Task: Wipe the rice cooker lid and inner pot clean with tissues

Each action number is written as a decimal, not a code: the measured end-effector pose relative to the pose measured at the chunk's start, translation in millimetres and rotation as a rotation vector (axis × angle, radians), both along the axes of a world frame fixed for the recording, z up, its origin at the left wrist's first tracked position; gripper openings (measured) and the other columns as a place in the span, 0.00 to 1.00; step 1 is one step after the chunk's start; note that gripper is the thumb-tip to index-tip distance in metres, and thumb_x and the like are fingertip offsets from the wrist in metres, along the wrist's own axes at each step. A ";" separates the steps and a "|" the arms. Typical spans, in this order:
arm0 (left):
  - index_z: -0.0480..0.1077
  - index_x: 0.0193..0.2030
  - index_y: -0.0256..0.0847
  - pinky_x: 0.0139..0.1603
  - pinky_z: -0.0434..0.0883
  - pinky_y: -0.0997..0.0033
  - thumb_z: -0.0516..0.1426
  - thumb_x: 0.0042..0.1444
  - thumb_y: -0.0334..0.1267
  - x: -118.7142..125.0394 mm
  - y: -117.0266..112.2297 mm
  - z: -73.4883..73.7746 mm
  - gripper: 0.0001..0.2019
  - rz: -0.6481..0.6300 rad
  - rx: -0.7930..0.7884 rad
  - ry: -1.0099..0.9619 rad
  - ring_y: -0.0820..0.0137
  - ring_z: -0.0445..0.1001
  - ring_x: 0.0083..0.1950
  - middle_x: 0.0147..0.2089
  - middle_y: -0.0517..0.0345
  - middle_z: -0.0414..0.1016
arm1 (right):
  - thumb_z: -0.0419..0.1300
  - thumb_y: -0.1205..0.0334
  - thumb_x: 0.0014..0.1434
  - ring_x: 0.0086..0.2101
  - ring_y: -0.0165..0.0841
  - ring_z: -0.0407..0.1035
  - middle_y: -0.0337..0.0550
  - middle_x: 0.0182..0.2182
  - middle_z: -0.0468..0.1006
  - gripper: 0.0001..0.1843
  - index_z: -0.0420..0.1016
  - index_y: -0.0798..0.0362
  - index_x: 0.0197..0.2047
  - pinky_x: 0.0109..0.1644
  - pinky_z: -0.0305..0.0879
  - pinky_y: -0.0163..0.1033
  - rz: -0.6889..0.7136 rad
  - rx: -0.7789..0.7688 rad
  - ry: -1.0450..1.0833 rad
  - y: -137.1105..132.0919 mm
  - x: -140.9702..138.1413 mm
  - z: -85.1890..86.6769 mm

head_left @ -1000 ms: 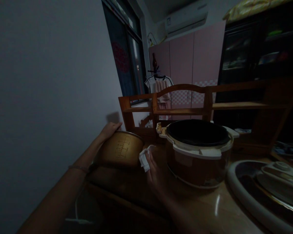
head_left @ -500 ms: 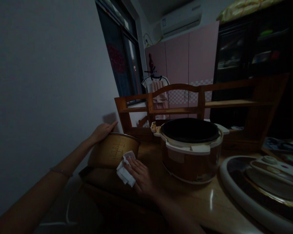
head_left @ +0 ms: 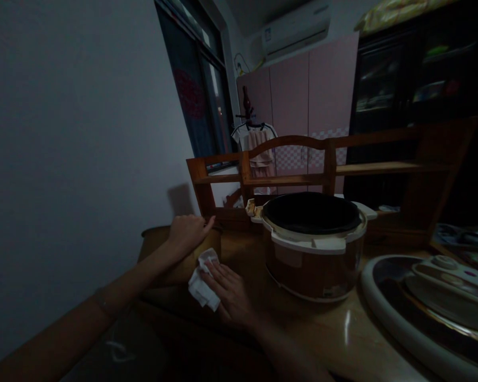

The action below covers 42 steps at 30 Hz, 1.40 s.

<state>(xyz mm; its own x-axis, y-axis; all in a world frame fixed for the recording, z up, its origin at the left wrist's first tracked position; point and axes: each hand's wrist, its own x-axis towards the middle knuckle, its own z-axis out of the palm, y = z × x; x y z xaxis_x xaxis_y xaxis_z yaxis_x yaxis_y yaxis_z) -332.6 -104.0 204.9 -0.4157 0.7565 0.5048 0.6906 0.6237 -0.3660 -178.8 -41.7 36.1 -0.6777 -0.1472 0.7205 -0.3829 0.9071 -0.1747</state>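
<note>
A gold-coloured inner pot (head_left: 153, 245) sits at the left end of the desk, beside the wall. My left hand (head_left: 187, 233) is closed over its near rim, thumb pointing right and the other fingers partly hidden. Against the pot's lower right side, my right hand (head_left: 229, 292) presses a folded white cloth (head_left: 203, 286), its fingers laid over it. To the right stands the rice cooker body (head_left: 310, 270), brown with a cream rim and a dark open top.
The rice cooker lid (head_left: 386, 307) lies at the right of the wooden desk (head_left: 247, 254). Behind the cooker runs a wooden shelf rack (head_left: 290, 180). The white wall (head_left: 83, 132) bounds the left side. A pale cord (head_left: 119, 353) shows below at the left.
My left hand has moved right along the rim, and the pot has turned, so its marked lines no longer show. My right hand stays at the pot's side with the cloth.
</note>
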 end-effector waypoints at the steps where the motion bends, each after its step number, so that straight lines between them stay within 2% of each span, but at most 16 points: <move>1: 0.80 0.34 0.33 0.34 0.64 0.61 0.34 0.65 0.56 -0.9 1.9 0.0 0.38 0.009 0.002 0.010 0.51 0.79 0.38 0.36 0.37 0.80 | 0.46 0.60 0.62 0.70 0.40 0.38 0.44 0.72 0.40 0.37 0.42 0.54 0.73 0.71 0.43 0.52 -0.015 -0.019 0.007 1.8 0.9 0.9; 4: 0.79 0.33 0.33 0.33 0.64 0.61 0.35 0.65 0.56 -12.8 2.3 2.7 0.38 0.020 0.017 0.024 0.50 0.79 0.36 0.35 0.36 0.80 | 0.44 0.62 0.62 0.69 0.41 0.39 0.46 0.72 0.40 0.37 0.41 0.55 0.73 0.71 0.44 0.54 -0.097 -0.133 0.095 8.5 -0.3 2.0; 7: 0.79 0.31 0.34 0.33 0.62 0.63 0.38 0.64 0.59 -33.4 -6.8 6.1 0.37 0.007 0.039 0.013 0.52 0.78 0.35 0.34 0.37 0.80 | 0.42 0.65 0.61 0.69 0.42 0.39 0.46 0.72 0.42 0.37 0.41 0.56 0.73 0.70 0.44 0.57 -0.158 -0.211 0.212 14.7 -5.8 1.6; 10: 0.78 0.28 0.39 0.31 0.60 0.65 0.39 0.63 0.59 -54.1 -22.8 9.9 0.34 -0.048 0.090 -0.052 0.55 0.77 0.34 0.32 0.42 0.80 | 0.43 0.66 0.60 0.69 0.43 0.39 0.45 0.72 0.41 0.38 0.41 0.54 0.73 0.71 0.43 0.59 -0.165 -0.227 0.262 17.0 -10.6 0.9; 13: 0.75 0.23 0.43 0.30 0.58 0.67 0.40 0.63 0.58 -64.2 -37.2 14.1 0.32 -0.121 0.185 -0.165 0.60 0.75 0.31 0.28 0.49 0.79 | 0.42 0.68 0.61 0.70 0.42 0.36 0.40 0.73 0.38 0.37 0.41 0.51 0.73 0.71 0.42 0.58 -0.189 -0.319 0.257 15.5 -9.0 1.3; 16: 0.67 0.16 0.42 0.31 0.58 0.68 0.41 0.64 0.56 -61.6 -42.9 16.7 0.32 -0.243 0.241 -0.263 0.66 0.71 0.26 0.21 0.54 0.73 | 0.41 0.71 0.61 0.70 0.41 0.33 0.37 0.73 0.36 0.38 0.39 0.50 0.74 0.72 0.40 0.57 -0.248 -0.421 0.207 13.5 -0.9 4.4; 21: 0.60 0.12 0.41 0.29 0.55 0.69 0.44 0.63 0.55 -53.2 -40.8 9.9 0.31 -0.409 0.290 -0.293 0.72 0.62 0.20 0.14 0.59 0.61 | 0.41 0.74 0.60 0.70 0.42 0.30 0.35 0.73 0.32 0.40 0.36 0.49 0.74 0.72 0.36 0.59 -0.278 -0.445 0.194 13.0 10.3 12.8; 27: 0.59 0.13 0.41 0.28 0.54 0.68 0.45 0.64 0.51 -54.8 -35.1 -6.6 0.30 -0.560 0.319 -0.243 0.74 0.58 0.18 0.15 0.59 0.62 | 0.41 0.74 0.61 0.70 0.42 0.30 0.37 0.73 0.33 0.40 0.36 0.48 0.74 0.72 0.38 0.60 -0.248 -0.448 0.216 11.6 13.9 18.9; 30: 0.64 0.15 0.41 0.29 0.55 0.67 0.43 0.66 0.49 -51.6 -26.2 -4.2 0.29 -0.590 0.204 -0.188 0.73 0.61 0.19 0.16 0.56 0.65 | 0.41 0.70 0.64 0.70 0.42 0.34 0.38 0.73 0.37 0.36 0.38 0.47 0.74 0.71 0.40 0.60 -0.247 -0.450 0.257 12.4 16.0 20.2; 34: 0.72 0.22 0.40 0.28 0.50 0.66 0.39 0.67 0.47 -39.1 -13.3 6.2 0.30 -0.573 0.010 -0.126 0.70 0.62 0.19 0.18 0.52 0.70 | 0.40 0.67 0.67 0.70 0.42 0.38 0.39 0.72 0.42 0.33 0.40 0.46 0.73 0.71 0.45 0.60 -0.258 -0.444 0.309 15.2 17.8 20.0; 42: 0.69 0.16 0.41 0.29 0.52 0.68 0.41 0.64 0.57 -15.7 -9.4 17.5 0.34 -0.504 0.022 -0.359 0.70 0.66 0.23 0.17 0.54 0.68 | 0.39 0.67 0.68 0.70 0.40 0.38 0.37 0.72 0.43 0.32 0.39 0.44 0.73 0.71 0.46 0.59 -0.257 -0.451 0.326 16.7 19.7 20.3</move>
<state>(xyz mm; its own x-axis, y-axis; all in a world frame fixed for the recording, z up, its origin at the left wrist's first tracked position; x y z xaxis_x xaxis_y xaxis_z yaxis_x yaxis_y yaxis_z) -348.3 -113.4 222.4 -0.1570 0.8951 0.4174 0.9799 0.1937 -0.0468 -159.1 -25.1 56.5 -0.3855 0.3595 0.8498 -0.2601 0.8413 -0.4739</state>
